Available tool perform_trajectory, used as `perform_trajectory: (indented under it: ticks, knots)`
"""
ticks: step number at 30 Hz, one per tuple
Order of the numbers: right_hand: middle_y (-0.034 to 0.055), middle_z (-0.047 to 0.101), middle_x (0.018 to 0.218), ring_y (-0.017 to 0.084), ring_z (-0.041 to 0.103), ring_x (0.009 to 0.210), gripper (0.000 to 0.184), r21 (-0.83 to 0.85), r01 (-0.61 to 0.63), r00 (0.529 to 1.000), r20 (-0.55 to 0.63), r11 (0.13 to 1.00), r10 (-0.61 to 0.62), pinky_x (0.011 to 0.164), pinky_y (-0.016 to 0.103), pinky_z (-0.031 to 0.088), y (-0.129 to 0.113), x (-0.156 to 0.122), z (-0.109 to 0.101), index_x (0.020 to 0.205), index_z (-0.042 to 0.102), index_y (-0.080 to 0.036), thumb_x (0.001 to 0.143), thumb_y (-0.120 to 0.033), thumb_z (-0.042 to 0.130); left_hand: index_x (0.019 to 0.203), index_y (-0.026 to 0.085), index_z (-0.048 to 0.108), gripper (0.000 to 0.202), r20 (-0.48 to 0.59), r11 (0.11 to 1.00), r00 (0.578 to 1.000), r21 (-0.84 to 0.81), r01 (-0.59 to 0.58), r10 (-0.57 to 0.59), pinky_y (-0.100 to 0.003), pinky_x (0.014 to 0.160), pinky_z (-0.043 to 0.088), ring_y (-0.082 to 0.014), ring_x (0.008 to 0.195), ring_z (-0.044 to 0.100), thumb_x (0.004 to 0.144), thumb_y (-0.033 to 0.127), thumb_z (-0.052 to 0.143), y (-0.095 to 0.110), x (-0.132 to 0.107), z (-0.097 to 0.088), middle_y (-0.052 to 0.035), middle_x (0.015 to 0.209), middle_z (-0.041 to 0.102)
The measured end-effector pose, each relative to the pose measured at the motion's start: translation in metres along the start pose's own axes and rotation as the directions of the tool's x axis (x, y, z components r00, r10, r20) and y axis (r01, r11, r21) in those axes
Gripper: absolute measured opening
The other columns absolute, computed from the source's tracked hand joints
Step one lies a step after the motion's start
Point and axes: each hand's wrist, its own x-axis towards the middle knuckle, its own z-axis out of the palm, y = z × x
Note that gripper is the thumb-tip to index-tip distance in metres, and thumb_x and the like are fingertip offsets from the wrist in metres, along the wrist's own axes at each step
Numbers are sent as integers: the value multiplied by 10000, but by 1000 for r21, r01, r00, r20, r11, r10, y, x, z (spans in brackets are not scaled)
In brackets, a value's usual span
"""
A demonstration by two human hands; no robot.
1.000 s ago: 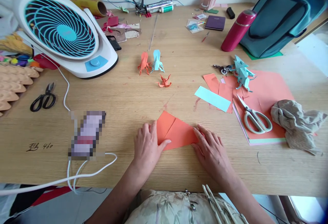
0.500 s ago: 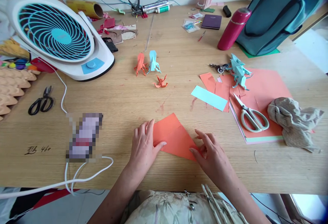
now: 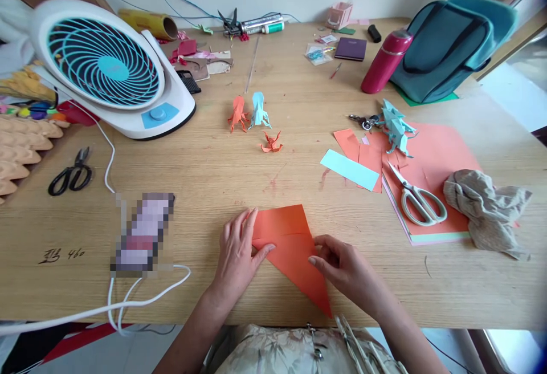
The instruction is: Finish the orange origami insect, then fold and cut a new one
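Observation:
A folded orange paper (image 3: 290,248) in a kite-like triangle lies on the wooden table (image 3: 213,169) near its front edge, with its long tip pointing toward me. My left hand (image 3: 236,254) rests on the paper's left side, fingers stretched along the edge and thumb pressing on the sheet. My right hand (image 3: 344,268) pinches the paper's right edge with curled fingers.
Three small origami figures (image 3: 256,123) stand mid-table. White-handled scissors (image 3: 416,194) lie on an orange paper stack (image 3: 440,157) at right, beside a crumpled cloth (image 3: 485,208). A fan (image 3: 106,72), black scissors (image 3: 70,171) and a white cable (image 3: 141,291) occupy the left; a red bottle (image 3: 384,60) and bag (image 3: 448,43) stand far right.
The orange paper has turned clockwise, so its long tip now points toward me. Both hands followed it; my right hand went from lying flat to pinching the right edge.

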Motion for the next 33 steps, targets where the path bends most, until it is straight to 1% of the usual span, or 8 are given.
perform_trajectory:
  ticks: [3,8,12,15,18,21,25,33]
  knots:
    - [-42,452,642,114,414,579,284,-80,68,995,-62,994,-73,535,250,313,-3,3,3,639,455,-214,874,-302,588,1575,248,195,829,-23,999,1000,-38,4,-5,-576,1067,421,-365,1302,478,910,476,636,-2,-1,2,-179,1440,475]
    - [-71,360,579,110,347,543,230,-23,52,996,-68,998,-54,513,242,268,-3,3,3,713,510,-218,914,-321,551,1592,249,108,928,-107,945,982,-305,114,-153,-533,1043,461,-338,1340,476,889,450,679,-7,2,-3,-209,1500,420]
    - [-69,395,591,107,374,539,188,-80,191,965,-169,978,-202,522,246,297,-11,2,-6,811,577,-217,958,-326,537,1477,202,364,766,71,614,954,-751,244,-291,-396,873,557,-250,1073,664,853,487,706,-6,15,-16,-165,1282,627]
    - [-27,561,692,105,478,561,154,-157,362,886,-249,919,-392,534,243,372,-22,1,-14,841,583,-221,977,-257,522,1046,160,658,374,186,421,956,-866,269,-227,-353,820,564,-223,917,699,840,466,725,1,27,-33,-94,982,734]
    - [44,694,897,150,650,754,156,-220,522,775,-282,824,-566,640,261,492,-30,1,-22,1001,626,-232,971,-162,491,819,183,684,184,-5,515,990,-854,69,-140,-295,750,544,-169,776,667,864,356,727,9,34,-53,-26,794,693]
    - [83,709,1074,199,685,993,247,-294,599,677,-310,745,-667,785,305,542,-29,5,-25,1098,619,-244,929,-93,520,879,204,701,111,-231,591,972,-780,-207,35,-331,837,557,-188,907,695,924,298,663,15,36,-67,-45,931,721]
    - [126,616,1331,237,623,1176,420,-334,578,725,-209,745,-656,896,357,538,-8,14,-22,1291,559,-240,903,-82,530,1077,188,673,159,-314,658,896,-608,-444,315,-408,941,569,-227,1084,687,994,209,539,13,28,-61,-101,1085,727]
    - [91,540,1497,332,502,1293,627,-659,493,791,69,567,-608,949,502,454,40,7,-11,1433,517,-213,839,-14,516,1243,127,621,314,-99,760,796,-247,-601,597,-375,1032,561,-212,1221,626,987,46,457,-7,-5,-20,-137,1170,716]
